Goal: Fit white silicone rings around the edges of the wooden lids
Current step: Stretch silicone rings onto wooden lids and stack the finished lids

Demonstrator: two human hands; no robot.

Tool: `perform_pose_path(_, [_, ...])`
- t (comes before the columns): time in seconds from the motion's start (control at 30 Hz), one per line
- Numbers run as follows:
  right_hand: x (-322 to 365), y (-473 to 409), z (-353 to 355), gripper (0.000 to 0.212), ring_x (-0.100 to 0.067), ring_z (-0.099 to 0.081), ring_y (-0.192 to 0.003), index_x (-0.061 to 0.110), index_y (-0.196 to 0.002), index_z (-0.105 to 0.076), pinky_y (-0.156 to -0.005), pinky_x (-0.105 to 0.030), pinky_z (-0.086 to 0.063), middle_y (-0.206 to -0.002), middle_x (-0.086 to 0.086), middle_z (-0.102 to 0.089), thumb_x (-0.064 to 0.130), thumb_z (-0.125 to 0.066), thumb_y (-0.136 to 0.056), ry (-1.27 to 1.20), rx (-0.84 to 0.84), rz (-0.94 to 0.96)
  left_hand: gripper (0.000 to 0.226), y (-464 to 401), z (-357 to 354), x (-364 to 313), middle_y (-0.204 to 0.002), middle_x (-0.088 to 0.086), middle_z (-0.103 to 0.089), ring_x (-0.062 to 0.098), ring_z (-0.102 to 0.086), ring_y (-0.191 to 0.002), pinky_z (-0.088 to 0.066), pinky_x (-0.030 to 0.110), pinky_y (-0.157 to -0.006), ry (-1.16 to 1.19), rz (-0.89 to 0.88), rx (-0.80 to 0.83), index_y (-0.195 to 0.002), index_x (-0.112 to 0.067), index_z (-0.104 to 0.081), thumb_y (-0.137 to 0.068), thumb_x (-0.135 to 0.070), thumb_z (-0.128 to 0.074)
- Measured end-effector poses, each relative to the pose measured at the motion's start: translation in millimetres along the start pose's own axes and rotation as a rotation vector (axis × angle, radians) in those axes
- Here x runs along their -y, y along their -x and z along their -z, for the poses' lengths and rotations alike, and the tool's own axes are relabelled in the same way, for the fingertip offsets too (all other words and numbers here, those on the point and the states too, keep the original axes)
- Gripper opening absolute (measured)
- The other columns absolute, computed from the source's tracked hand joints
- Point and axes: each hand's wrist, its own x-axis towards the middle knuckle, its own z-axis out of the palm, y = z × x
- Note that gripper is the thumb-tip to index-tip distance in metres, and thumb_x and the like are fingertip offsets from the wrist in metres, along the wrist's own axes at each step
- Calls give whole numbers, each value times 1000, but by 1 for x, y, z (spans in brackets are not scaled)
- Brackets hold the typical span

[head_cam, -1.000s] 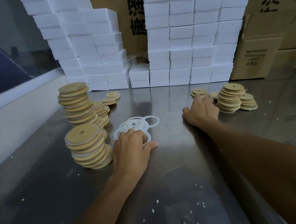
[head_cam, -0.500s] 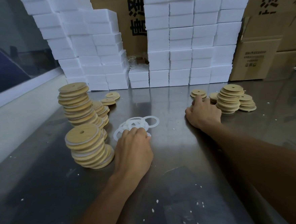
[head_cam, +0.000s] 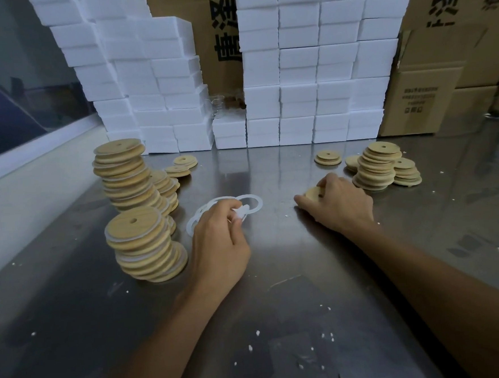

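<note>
On the steel counter [head_cam: 278, 275], your left hand [head_cam: 217, 247] sits just beside the near stack of ringed lids [head_cam: 144, 243], on its right, with the fingers curled and pinching one white silicone ring [head_cam: 242, 212] lifted off the loose pile of rings [head_cam: 252, 202] that lies flat just beyond your knuckles. Your right hand [head_cam: 339, 204] rests palm down well to the right of that near stack, its fingers curled round a single wooden lid [head_cam: 313, 193] whose edge and centre hole peek out at your thumb side; the lid lies low, at or on the surface.

Behind the near stack stands a taller, leaning stack of lids [head_cam: 124, 175], with two small lids [head_cam: 181, 165] further back. Far right of the near stack, beyond your right hand, is a stack of bare lids [head_cam: 378, 166] with a shorter one beside it and a lone pair [head_cam: 328, 157] to its left. White foam boxes [head_cam: 302, 81] and brown cartons [head_cam: 431, 99] wall off the back. White crumbs dot the metal near your forearms.
</note>
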Motion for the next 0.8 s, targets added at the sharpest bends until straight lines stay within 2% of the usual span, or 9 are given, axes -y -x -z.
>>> perform_pose_path(0.1, [0,11,5,73,-21,-55,-90,26,-119,-45,-75,-37,-44,-103,3,-60,79,-61,-71,-117,-21,19,16,-2,1,1,-84,-5,-68,11,-58,-72,-46,24,-70,40,17,-29,-93,-14,-68,-86,0,-64])
perform_pose_path(0.2, [0,22,10,75,-16,-55,-94,33,-120,-47,-79,-39,-48,-104,8,-58,83,-61,-66,-359,-26,72,16,-2,3,1,-79,-8,-70,7,-61,-71,-45,14,-65,133,53,-25,-81,-19,-68,-86,-3,-69])
perform_pose_path(0.33, [3,30,8,36,-22,-64,-94,22,-113,-59,-84,-45,-53,-101,-1,-68,52,-54,-94,-534,30,230,27,-4,7,-4,-74,-9,-68,5,-59,-66,-47,20,-68,326,156,19,-73,-26,-67,-85,-3,-70])
perform_pose_path(0.43, [9,34,7,14,-21,-68,-66,23,-114,-51,-60,-35,-55,-91,-4,-66,31,-47,-103,-710,22,268,19,-5,10,-11,-76,-3,-69,5,-57,-66,-47,25,-71,515,298,89,-77,-19,-71,-87,-4,-68])
perform_pose_path(0.5, [14,38,8,6,-20,-66,-61,23,-108,-50,-47,-25,-50,-94,-8,-64,21,-47,-104,-865,23,269,12,-5,12,-14,-89,8,-72,10,-60,-77,-50,29,-75,638,404,126,-84,-15,-73,-89,-6,-67])
perform_pose_path(0.57, [23,43,6,9,-18,-64,-70,24,-104,-51,-48,-24,-52,-98,-9,-62,15,-49,-103,-947,31,273,9,-6,14,-16,-100,13,-72,19,-63,-89,-54,37,-84,736,502,147,-88,-10,-72,-89,-5,-65])
perform_pose_path(0.63, [37,51,3,13,-16,-64,-73,22,-97,-55,-53,-30,-57,-99,-8,-63,10,-51,-101,-1085,112,238,10,-6,14,-19,-99,6,-72,21,-66,-95,-55,49,-91,822,566,164,-85,-8,-69,-91,-3,-62])
perform_pose_path(0.7, [50,60,1,19,-13,-66,-75,19,-90,-61,-59,-33,-59,-94,-1,-68,7,-51,-101,-1193,200,219,13,-6,14,-20,-97,2,-72,24,-69,-98,-57,54,-85,868,588,174,-80,-8,-66,-92,-3,-61])
perform_pose_path(0.8, [59,64,3,25,-18,-65,-83,14,-88,-66,-61,-31,-58,-92,-1,-69,13,-45,-103,-1295,311,183,14,-5,13,-21,-106,16,-68,32,-67,-102,-60,49,-72,841,597,117,-81,-8,-63,-94,-4,-59])
